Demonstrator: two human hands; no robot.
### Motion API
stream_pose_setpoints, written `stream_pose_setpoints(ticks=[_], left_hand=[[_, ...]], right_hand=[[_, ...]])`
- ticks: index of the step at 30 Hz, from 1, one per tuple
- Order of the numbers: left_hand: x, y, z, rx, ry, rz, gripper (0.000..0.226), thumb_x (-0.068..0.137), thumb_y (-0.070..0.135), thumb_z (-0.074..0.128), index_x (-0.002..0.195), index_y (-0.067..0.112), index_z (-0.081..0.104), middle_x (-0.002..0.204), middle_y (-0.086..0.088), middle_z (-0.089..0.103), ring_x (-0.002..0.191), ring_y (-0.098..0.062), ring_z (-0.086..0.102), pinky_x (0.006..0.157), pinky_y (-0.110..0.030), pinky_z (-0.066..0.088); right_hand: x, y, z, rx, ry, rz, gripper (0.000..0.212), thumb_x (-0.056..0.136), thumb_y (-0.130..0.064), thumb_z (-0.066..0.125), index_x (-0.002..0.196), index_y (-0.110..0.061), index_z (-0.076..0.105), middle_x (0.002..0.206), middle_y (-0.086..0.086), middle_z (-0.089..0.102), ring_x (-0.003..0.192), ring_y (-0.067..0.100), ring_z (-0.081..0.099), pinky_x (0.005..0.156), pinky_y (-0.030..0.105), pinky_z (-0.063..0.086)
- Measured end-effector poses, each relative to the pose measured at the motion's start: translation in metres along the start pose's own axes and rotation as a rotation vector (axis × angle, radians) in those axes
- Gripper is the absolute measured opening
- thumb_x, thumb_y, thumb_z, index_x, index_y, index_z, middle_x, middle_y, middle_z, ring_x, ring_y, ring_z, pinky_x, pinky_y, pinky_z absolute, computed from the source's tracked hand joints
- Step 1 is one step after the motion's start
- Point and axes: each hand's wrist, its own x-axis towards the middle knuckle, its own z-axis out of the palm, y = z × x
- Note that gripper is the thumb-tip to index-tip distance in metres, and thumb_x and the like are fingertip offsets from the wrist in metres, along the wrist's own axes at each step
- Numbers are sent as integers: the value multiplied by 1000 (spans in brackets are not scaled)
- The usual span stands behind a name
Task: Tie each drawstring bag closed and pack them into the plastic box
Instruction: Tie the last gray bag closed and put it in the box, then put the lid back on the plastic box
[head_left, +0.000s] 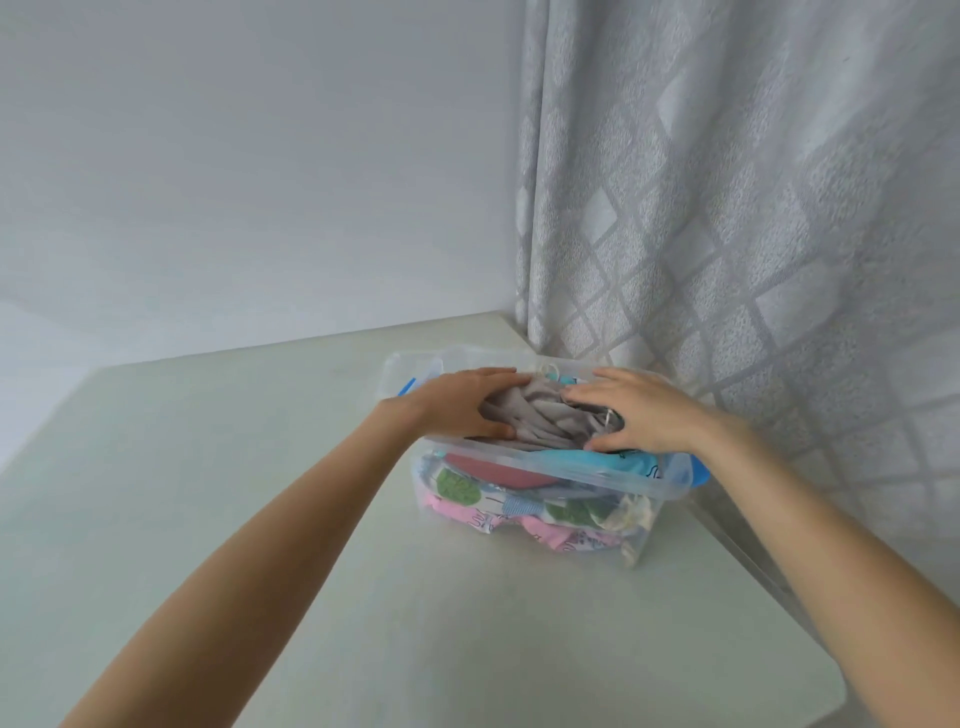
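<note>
Head view. Clear plastic box (540, 470) at centre frame, on a pale table (260, 493), toward the table's 1 o'clock corner. Packed with bags: a grey bag (540, 415) topmost, bulging above the rim; under it, seen through the near wall, a red bag (493, 474), a teal bag (597, 460), a white bag with green prints (467, 491) and a pink bag (550, 535) at the bottom.

Left hand (462, 402) at 9 o'clock of the grey bag, fingers stretched flat across the cloth, thumb at the near rim; pressing, not gripping. Right hand (639, 410) at 3 o'clock of the same bag, fingers likewise spread and lying on the cloth, thumb low by the near rim; open too, pressing down. Fingertips of the two hands near each other over the bag's far side, not touching. A pale drawstring loop (548, 370) poking up at 12 o'clock, between the fingertips.

Blue latches on the box ends: one (407, 387) at 9 o'clock, partly hidden by the left wrist, one (693, 470) at 4 o'clock, partly hidden under the right wrist. Box's far wall mostly hidden by both hands.

Grey diamond-patterned curtain (753, 208) at 1 to 3 o'clock, hanging just behind the table corner. Plain white wall (234, 156) at 9 to 12 o'clock.
</note>
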Motion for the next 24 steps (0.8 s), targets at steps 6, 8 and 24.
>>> stream_pose_setpoints(ticks=[6, 8, 24], left_hand=[[7, 0, 2, -9, -111, -13, 65, 86, 47, 58, 144, 32, 33, 150, 10, 34, 134, -17, 36, 110, -33, 30], [-1, 3, 0, -34, 47, -8, 59, 85, 55, 55, 138, 34, 42, 142, 8, 46, 129, -16, 42, 105, -32, 34], [-67, 23, 43, 88, 496, 239, 37, 89, 46, 40, 113, 32, 65, 91, 4, 73, 77, -23, 68, 56, -36, 51]], right_hand=[[1, 2, -2, 47, -14, 49, 72, 78, -50, 67, 141, -35, 35, 150, -10, 33, 142, 15, 14, 111, 36, 18], [-11, 3, -8, 217, 79, 52, 74, 73, -53, 69, 138, -34, 41, 148, -12, 35, 140, 13, 16, 111, 35, 17], [-42, -18, 49, 855, 753, 385, 26, 89, -8, 55, 111, -15, 66, 91, 8, 69, 88, 22, 66, 70, 21, 46]])
